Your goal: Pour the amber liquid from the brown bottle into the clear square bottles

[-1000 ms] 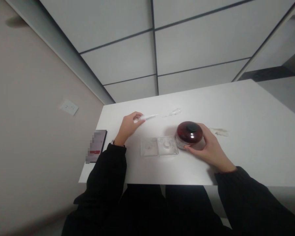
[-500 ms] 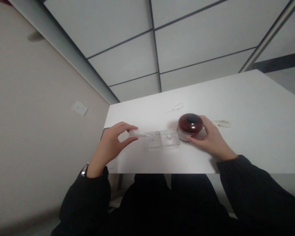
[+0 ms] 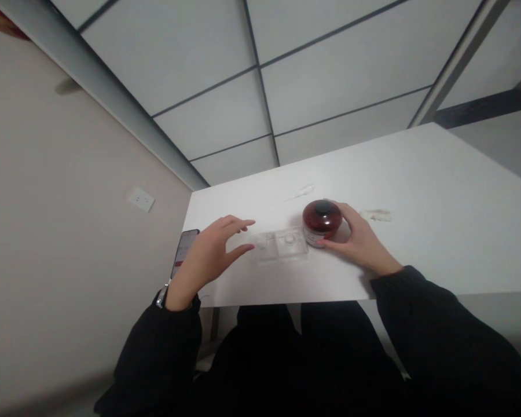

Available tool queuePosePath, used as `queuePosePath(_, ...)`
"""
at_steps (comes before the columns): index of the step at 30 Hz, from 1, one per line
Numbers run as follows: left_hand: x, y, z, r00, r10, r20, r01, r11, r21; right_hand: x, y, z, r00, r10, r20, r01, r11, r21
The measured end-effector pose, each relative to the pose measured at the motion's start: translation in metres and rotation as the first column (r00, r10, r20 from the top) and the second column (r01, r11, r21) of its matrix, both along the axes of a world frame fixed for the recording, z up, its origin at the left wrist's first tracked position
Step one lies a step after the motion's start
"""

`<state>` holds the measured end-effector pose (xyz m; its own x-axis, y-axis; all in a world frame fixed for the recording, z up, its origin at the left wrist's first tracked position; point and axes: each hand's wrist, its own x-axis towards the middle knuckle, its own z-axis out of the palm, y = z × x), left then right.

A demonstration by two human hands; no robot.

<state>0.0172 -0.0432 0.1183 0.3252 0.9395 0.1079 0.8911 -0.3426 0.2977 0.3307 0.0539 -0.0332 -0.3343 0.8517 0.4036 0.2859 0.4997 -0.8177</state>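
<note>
Since the earlier frame the left hand [image 3: 208, 258] has opened, its fingers spread and empty, hovering just beside a clear plastic tray [image 3: 280, 246] near the front edge of the table [image 3: 417, 174]. The right hand [image 3: 360, 240] grasps a dark red jar [image 3: 322, 219] with a black cap, beside the tray; its label is unreadable. A phone [image 3: 183, 252] lies at the table's left edge, its screen illegible.

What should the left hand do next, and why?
Probably the left hand should take hold of the clear plastic case. It looks open and empty, with its fingertips right at the case's near end, while the right hand is on the dark red jar, so the left looks like the free one.
</note>
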Motion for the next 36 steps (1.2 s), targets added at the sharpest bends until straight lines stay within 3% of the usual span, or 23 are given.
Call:
queuePosePath(4, -0.011, 0.001, -0.007, 0.995, 0.054, 0.084, -0.044, 0.993, -0.112, 0.008, -0.003, -0.009, 0.994, 0.039, -0.102, -0.041, 0.999, -0.011)
queuePosePath(7, -0.022, -0.004, -0.035, 0.978, 0.125, 0.165, -0.078, 0.961, -0.266, 0.021, -0.002, -0.003, 0.974, -0.078, -0.213, 0.072, 0.997, -0.037)
queuePosePath(10, -0.025, -0.009, -0.073, 0.940, 0.209, 0.270, -0.120, 0.943, -0.309, 0.030, 0.021, 0.013, 0.985, -0.162, -0.054, 0.164, 0.986, 0.033)
queuePosePath(14, -0.021, -0.013, -0.108, 0.869, 0.288, 0.402, -0.157, 0.932, -0.327, 0.019, 0.086, 0.026, 0.972, -0.013, 0.236, -0.035, 0.979, 0.199)
queuePosePath(18, -0.022, -0.015, -0.122, 0.822, 0.329, 0.464, -0.176, 0.923, -0.343, -0.008, 0.148, 0.018, 0.898, 0.087, 0.431, -0.195, 0.957, 0.213)
queuePosePath(22, -0.023, -0.016, -0.127, 0.811, 0.312, 0.494, -0.156, 0.931, -0.331, -0.025, 0.172, 0.007, 0.819, 0.199, 0.538, -0.339, 0.925, 0.174)
queuePosePath(25, -0.022, -0.017, -0.129, 0.814, 0.291, 0.503, -0.139, 0.938, -0.318, -0.024, 0.169, 0.013, 0.811, 0.166, 0.561, -0.316, 0.931, 0.182)
queuePosePath(27, -0.020, -0.017, -0.130, 0.819, 0.282, 0.500, -0.138, 0.942, -0.305, -0.016, 0.160, 0.032, 0.843, 0.094, 0.529, -0.242, 0.946, 0.217)
queuePosePath(30, -0.019, -0.016, -0.131, 0.834, 0.251, 0.490, -0.131, 0.955, -0.267, -0.003, 0.136, 0.081, 0.896, 0.014, 0.443, -0.154, 0.947, 0.281)
queuePosePath(33, -0.019, -0.015, -0.131, 0.854, 0.185, 0.487, -0.091, 0.973, -0.211, 0.005, 0.106, 0.134, 0.888, 0.055, 0.457, -0.241, 0.901, 0.361)
queuePosePath(36, -0.019, -0.014, -0.130, 0.859, 0.137, 0.494, -0.055, 0.983, -0.178, 0.004, 0.076, 0.175, 0.836, 0.143, 0.529, -0.410, 0.803, 0.432)
